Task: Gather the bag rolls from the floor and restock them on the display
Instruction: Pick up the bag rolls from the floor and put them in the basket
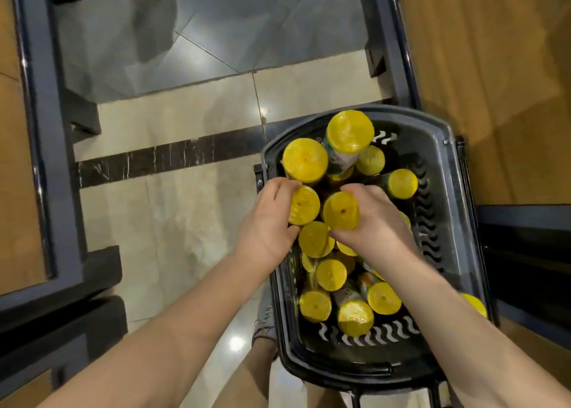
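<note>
A dark plastic basket (pixel 445 148) stands on the floor at the right, packed with several yellow bag rolls standing on end. My left hand (pixel 265 225) grips one yellow roll (pixel 304 205) near the basket's left wall, fingers curled over its top edge. My right hand (pixel 377 219) grips a neighbouring yellow roll (pixel 341 211) in the middle of the basket, thumb below it and fingers above. Other rolls, such as a tall one (pixel 350 132) at the far end, stand loose around them. Both forearms reach down from the bottom of the view.
Glossy tiled floor (pixel 185 210) with a dark stripe lies left of the basket. A dark metal display frame with wooden shelves runs along the left (pixel 46 148) and the right (pixel 500 68). My foot (pixel 265 324) stands beside the basket's near left corner.
</note>
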Tool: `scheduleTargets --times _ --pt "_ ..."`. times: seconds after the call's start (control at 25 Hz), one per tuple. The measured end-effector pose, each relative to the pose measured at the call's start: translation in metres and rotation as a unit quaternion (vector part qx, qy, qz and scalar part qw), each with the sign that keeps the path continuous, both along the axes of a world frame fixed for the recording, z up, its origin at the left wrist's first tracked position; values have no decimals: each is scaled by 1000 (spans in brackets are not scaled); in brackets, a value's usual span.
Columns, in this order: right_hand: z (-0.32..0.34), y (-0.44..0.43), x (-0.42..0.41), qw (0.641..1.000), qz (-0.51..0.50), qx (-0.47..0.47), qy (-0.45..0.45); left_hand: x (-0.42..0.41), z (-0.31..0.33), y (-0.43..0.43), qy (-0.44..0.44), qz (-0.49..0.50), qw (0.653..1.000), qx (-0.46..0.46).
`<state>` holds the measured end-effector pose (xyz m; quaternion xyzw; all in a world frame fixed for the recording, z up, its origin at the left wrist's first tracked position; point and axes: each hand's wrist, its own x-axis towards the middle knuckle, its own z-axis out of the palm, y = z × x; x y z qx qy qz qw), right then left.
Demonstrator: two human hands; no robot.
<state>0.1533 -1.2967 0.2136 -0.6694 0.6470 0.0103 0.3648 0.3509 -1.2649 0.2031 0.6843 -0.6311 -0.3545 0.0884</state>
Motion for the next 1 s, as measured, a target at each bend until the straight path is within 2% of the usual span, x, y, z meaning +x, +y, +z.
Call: scheduleTargets --times 0.2,0.32,0.4,0.6,0.76,0.84,1.0 --pt "29 1 -2 1000 22 14 13 3 36 -4 -12 -37 999 30" --pt "90 -5 -12 999 34 -13 1 6 101 -10 -46 -73 995 40" --pt "162 -12 -19 997 48 -52 0 1 175 -20 -78 -109 991 28" --pt "364 -11 -40 970 109 -196 91 -33 383 -42 -207 -211 952 -75" --pt "497 26 -73 946 71 -261 177 -76 517 -33 -261 -257 917 -158" --pt "540 51 -95 928 14 -320 191 -100 559 -27 -266 -287 896 -211" --pt "591 94 -127 922 -53 -313 222 -146 607 -21 -253 -366 848 -288"
